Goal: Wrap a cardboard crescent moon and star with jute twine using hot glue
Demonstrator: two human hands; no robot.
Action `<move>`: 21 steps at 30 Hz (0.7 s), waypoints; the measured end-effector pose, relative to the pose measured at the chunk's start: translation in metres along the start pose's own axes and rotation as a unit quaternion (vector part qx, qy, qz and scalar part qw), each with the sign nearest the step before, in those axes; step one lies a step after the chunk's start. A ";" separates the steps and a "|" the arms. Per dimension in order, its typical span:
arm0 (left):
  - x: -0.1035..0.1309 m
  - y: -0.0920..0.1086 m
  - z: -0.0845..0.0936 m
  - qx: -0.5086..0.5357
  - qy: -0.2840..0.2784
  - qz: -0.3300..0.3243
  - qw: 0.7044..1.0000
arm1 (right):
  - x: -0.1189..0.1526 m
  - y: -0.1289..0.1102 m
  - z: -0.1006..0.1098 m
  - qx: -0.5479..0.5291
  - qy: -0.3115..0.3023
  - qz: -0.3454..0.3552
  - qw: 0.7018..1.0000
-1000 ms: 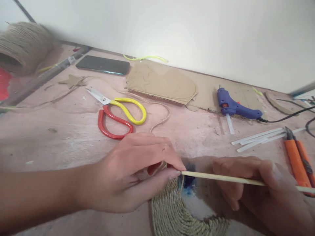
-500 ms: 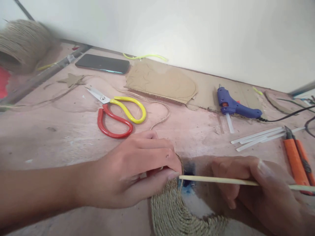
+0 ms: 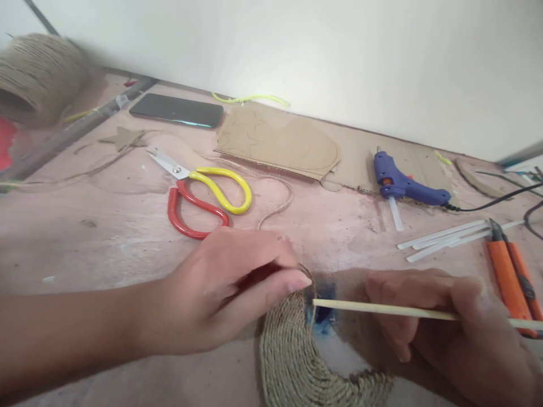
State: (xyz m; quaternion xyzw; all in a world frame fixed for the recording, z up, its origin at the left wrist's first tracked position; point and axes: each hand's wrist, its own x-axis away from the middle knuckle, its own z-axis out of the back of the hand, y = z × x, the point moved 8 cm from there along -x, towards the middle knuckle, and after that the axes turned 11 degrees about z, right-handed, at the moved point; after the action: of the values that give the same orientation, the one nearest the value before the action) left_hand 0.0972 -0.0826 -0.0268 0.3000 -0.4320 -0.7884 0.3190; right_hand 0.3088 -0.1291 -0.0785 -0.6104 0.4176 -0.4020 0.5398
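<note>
The right hand (image 3: 449, 325) was clamped on a thin pale stick (image 3: 373, 307), thumb and fingers together around it, its tip pointing left to a loose strand of twine (image 3: 313, 282). The left hand (image 3: 216, 288) was bent over the upper end of the twine-covered curved piece (image 3: 292, 356), its thumb and forefinger apart along much of their length; whether its fingertips gripped the strand could not be told. The curved piece lay below and between both hands, on the table (image 3: 127, 249), with a blue stain (image 3: 326, 311) beside it. Just beyond the left hand lay the open scissors (image 3: 244, 195), with a phone (image 3: 176, 110) and cardboard star (image 3: 123, 137) farther off and the twine spool (image 3: 46, 73) at far left. Beyond the hands was a marked cardboard sheet (image 3: 275, 138). Past the right hand lay the blue glue gun (image 3: 392, 178), white glue sticks (image 3: 445, 237) and an orange-handled tool (image 3: 507, 271).
</note>
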 end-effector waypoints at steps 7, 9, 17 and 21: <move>-0.001 0.009 -0.009 -0.017 -0.050 -0.038 0.998 | 0.000 0.006 -0.004 -0.039 -0.002 -0.022 0.999; -0.002 0.011 -0.009 -0.019 -0.053 -0.044 0.997 | 0.001 0.006 -0.004 -0.048 -0.001 -0.020 0.999; -0.002 0.008 -0.005 0.057 -0.049 -0.012 0.997 | 0.004 0.008 -0.006 -0.087 0.019 -0.006 0.996; -0.005 0.006 -0.005 0.099 -0.070 0.017 0.993 | 0.007 0.010 -0.004 -0.079 0.010 0.000 0.997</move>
State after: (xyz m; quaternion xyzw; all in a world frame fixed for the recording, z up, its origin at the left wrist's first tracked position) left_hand 0.1058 -0.0837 -0.0229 0.2669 -0.5340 -0.7552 0.2706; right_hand 0.3071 -0.1379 -0.0882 -0.6470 0.4533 -0.3736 0.4861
